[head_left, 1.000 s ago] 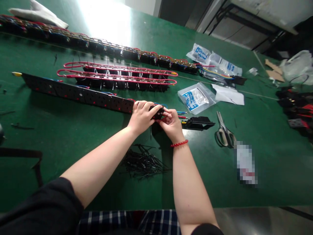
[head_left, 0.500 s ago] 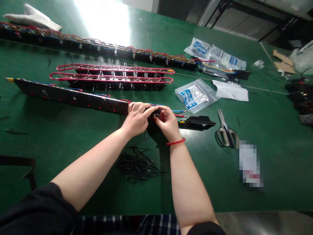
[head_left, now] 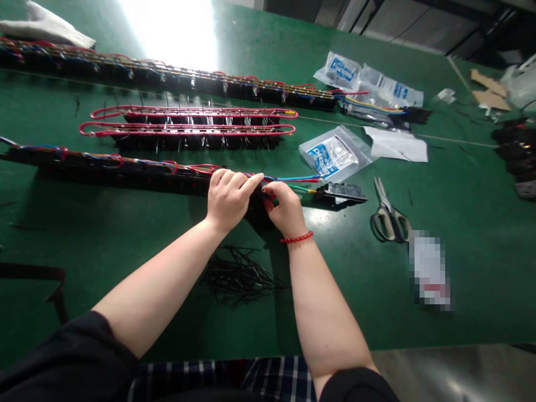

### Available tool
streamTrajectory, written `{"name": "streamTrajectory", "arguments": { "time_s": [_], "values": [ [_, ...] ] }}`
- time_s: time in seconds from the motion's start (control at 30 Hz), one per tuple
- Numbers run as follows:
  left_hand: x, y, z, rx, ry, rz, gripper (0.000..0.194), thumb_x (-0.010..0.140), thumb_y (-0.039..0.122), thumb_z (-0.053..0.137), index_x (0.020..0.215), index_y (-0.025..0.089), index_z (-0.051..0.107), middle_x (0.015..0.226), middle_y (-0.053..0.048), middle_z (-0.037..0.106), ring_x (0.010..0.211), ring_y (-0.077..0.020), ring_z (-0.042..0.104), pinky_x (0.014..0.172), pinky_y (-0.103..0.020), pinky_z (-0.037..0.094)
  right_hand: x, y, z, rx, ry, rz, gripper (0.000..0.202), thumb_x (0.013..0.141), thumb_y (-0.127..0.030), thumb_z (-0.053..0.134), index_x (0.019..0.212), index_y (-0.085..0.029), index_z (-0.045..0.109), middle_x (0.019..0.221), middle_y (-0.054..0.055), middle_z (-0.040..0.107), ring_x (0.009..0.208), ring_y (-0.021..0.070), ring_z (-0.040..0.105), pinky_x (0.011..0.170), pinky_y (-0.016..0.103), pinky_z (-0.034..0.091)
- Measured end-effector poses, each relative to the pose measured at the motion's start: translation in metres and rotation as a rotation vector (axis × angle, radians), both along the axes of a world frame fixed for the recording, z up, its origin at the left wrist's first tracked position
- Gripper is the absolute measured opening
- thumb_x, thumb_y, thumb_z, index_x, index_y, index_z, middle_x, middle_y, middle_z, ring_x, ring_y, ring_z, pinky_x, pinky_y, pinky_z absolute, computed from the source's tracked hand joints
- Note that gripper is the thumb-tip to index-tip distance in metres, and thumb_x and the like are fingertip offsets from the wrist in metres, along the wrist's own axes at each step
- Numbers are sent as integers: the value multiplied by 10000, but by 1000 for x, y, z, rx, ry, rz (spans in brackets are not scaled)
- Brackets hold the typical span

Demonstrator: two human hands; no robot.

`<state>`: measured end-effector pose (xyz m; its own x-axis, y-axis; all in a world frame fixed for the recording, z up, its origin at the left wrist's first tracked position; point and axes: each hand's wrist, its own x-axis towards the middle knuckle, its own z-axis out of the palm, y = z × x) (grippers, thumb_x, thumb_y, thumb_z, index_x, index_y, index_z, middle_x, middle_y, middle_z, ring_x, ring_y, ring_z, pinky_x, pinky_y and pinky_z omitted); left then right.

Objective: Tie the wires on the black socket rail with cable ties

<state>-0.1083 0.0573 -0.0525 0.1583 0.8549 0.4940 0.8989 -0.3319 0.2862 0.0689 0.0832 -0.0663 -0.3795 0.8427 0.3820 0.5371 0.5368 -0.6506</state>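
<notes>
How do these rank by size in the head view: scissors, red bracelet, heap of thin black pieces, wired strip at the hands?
1. Wired strip
2. Heap of black pieces
3. Scissors
4. Red bracelet

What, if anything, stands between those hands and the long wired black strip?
Nothing visible: the left hand holds the black strip near its right end, and the right hand is at that end. The thin black pieces lie nearer the person.

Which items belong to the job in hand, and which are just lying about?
In the job:
- near wired black strip, held by left hand and right hand
- black frame at the green wire's end
- black cable ties, likely

Lying about, apparently:
- scissors
- white glove
- printed plastic bags
- white paper
- far wired strip
- red-wired strips
</notes>
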Motion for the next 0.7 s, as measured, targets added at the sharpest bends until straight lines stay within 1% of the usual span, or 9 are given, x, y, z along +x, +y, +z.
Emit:
{"name": "streamTrajectory", "arguments": {
  "time_s": [0.07, 0.17, 0.3, 0.37, 0.43, 0.5, 0.57, 0.63, 0.7],
  "values": [
    [-1, 1, -1, -17, -1, -2, 373, 968, 201, 446, 1242, 320, 671, 920, -60, 677, 959, -250, 583, 977, -452, 410, -1, 0, 1, 13, -33, 9, 219, 833, -108, 488, 967, -241, 600, 980, 56, 665, 959, 219, 621, 866, 369, 535],
    [-1, 1, -2, -25, -2, -2, 325, 963, 209, 451, 1137, 318, 703, 882, -60, 658, 948, -257, 570, 954, -460, 405, -3, -2, 5, 50, -75, 14, 190, 821, -107, 501, 924, -239, 591, 959, 55, 640, 937, 216, 603, 847, 349, 524],
    [0, 2, -2, -32, 35, 1, 263, 947, 211, 468, 983, 302, 712, 856, -59, 632, 949, -259, 559, 962, -477, 392, -4, -5, 10, 66, -81, 40, 44, 874, -218, 553, 861, -233, 592, 928, 61, 636, 913, 216, 606, 834, 339, 523],
    [1, 2, -1, -67, 41, -9, 212, 921, 222, 508, 964, 295, 702, 921, -65, 640, 999, -271, 556, 984, -496, 384, -4, -5, 11, 59, -83, 45, 77, 895, -246, 546, 860, -229, 613, 927, 66, 661, 919, 221, 622, 858, 353, 523],
    [2, 2, -1, -106, 15, -13, 184, 880, 244, 572, 1017, 286, 687, 1089, -82, 644, 1104, -298, 539, 1010, -512, 380, -3, -6, 11, 49, -114, 24, 115, 906, -242, 527, 878, -229, 638, 922, 64, 694, 908, 224, 642, 866, 364, 523],
    [4, 2, -1, -118, -26, -1, 302, 834, 256, 629, 1134, 272, 653, 1308, -102, 589, 1244, -330, 485, 1059, -525, 361, -3, -7, 11, 53, -165, -19, 140, 911, -242, 518, 894, -231, 657, 907, 57, 722, 880, 223, 661, 842, 358, 525],
    [5, 2, -1, -109, -55, 15, 462, 804, 264, 663, 1261, 250, 596, 1432, -114, 524, 1350, -347, 424, 1135, -543, 299, -3, -8, 11, 73, -206, -56, 151, 914, -245, 515, 894, -232, 664, 893, 51, 738, 853, 218, 677, 803, 338, 526],
    [5, 3, -1, -111, -57, 8, 557, 804, 287, 674, 1344, 231, 547, 1420, -113, 549, 1362, -338, 437, 1199, -555, 210, -3, -10, 11, 91, -221, -74, 150, 915, -243, 508, 895, -233, 657, 874, 45, 743, 821, 210, 688, 771, 320, 527],
    [5, 4, -3, -136, -47, -13, 573, 828, 315, 666, 1376, 225, 530, 1332, -100, 620, 1291, -315, 514, 1225, -549, 164, -2, -12, 10, 77, -198, -97, 151, 918, -238, 490, 950, -236, 637, 849, 36, 739, 766, 198, 691, 728, 306, 529]
  ]
}}
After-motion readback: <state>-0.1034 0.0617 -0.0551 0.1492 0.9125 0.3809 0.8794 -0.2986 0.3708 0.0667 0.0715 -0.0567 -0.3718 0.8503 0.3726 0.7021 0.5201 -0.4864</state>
